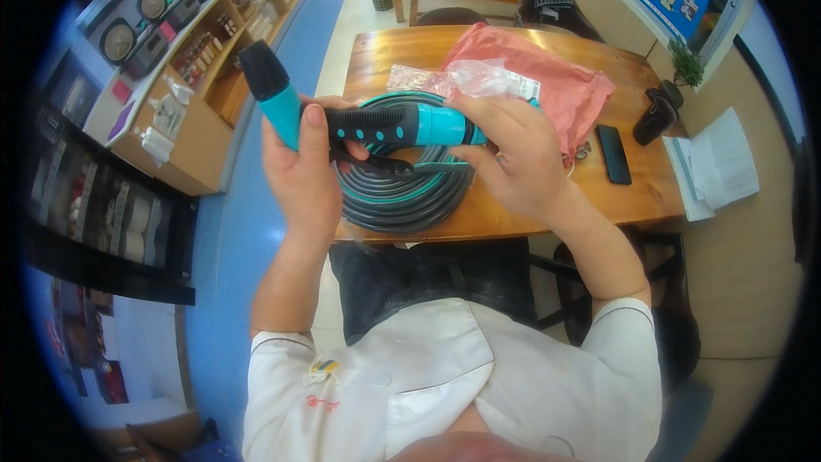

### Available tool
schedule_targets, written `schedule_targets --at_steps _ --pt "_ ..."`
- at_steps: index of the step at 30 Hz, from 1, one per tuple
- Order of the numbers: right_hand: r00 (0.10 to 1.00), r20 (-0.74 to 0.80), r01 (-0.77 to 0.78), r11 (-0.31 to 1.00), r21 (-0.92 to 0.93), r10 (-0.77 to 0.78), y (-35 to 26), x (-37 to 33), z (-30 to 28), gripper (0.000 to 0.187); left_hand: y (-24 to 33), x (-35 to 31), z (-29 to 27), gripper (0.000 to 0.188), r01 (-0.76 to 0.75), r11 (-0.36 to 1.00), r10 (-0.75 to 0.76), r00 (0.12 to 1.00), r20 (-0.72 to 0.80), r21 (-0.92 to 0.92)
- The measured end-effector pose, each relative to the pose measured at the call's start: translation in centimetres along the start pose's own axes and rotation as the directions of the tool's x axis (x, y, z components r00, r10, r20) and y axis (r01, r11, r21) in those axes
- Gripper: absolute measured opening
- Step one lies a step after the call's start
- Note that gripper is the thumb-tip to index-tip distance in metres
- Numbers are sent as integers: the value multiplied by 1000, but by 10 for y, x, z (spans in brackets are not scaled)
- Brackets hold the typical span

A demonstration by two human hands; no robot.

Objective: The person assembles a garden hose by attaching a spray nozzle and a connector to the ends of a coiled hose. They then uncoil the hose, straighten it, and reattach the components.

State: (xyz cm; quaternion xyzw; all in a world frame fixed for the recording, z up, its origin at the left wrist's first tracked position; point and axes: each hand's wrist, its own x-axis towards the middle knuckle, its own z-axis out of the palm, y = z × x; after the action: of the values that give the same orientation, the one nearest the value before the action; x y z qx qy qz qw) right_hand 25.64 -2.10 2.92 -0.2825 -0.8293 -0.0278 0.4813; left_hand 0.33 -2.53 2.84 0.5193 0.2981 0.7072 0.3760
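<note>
Across both hands lies a turquoise and black hose nozzle (368, 126), a spray gun with a dark tip pointing up at the left. My left hand (301, 162) is closed around the nozzle near its bend, thumb on top. At the other end, my right hand (513, 150) pinches the turquoise connector end between thumb and fingers. Below the nozzle a coiled grey garden hose (402, 205) with a turquoise stripe rests on the wooden table (376, 56). The nozzle hides part of the coil.
A red plastic bag (564, 85) and clear wrapping (483, 77) lie behind the coil. To the right are a black phone (613, 154), a dark cup (655, 120), a small plant (684, 64) and white paper (723, 162). A counter with shelves (201, 60) stands at the left.
</note>
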Motion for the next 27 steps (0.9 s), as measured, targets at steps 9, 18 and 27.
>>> schedule_targets --at_steps 9,18,27 --pt "1000 24 0 998 -60 1 2 3 0 50 13 6 -7 25 19 998 -22 999 48 62" --pt "1000 9 16 996 -83 -15 -1 1 -1 48 5 4 -9 25 82 996 -83 996 43 34" --pt "998 -28 57 990 -128 -61 -3 -1 2 49 -4 -2 1 22 104 995 -104 994 -45 -6"
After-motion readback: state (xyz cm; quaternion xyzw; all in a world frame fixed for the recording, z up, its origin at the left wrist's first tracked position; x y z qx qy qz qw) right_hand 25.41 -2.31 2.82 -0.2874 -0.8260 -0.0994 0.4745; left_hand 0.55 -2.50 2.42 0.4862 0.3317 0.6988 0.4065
